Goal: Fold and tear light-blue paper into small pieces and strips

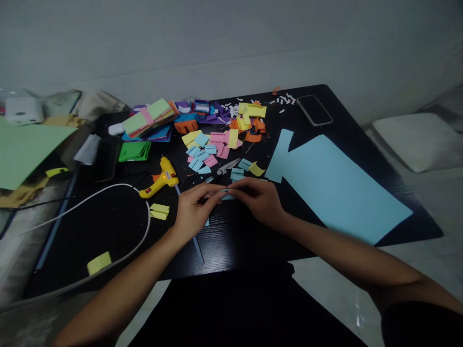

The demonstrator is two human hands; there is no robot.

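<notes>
A small piece of light blue paper (227,195) is pinched between the fingertips of both hands, near the front of the black table. My left hand (195,207) grips its left end, thumb and fingers together. At the right end, my right hand (261,200) holds it in the same pinch. The fingers cover most of the paper, so its exact fold is hidden. Just beyond the hands lie scissors (227,166) and several folded blue paper pieces (198,158). Left of my left hand rests a yellow glue gun (164,176), with a clear glue stick (198,250) nearby.
A large light blue sheet (340,183) and a phone (314,110) lie on the right. Stacked coloured papers (150,118), a green bundle (134,151) and orange and yellow scraps (251,120) are along the back. A white cable (144,236) loops across the left side.
</notes>
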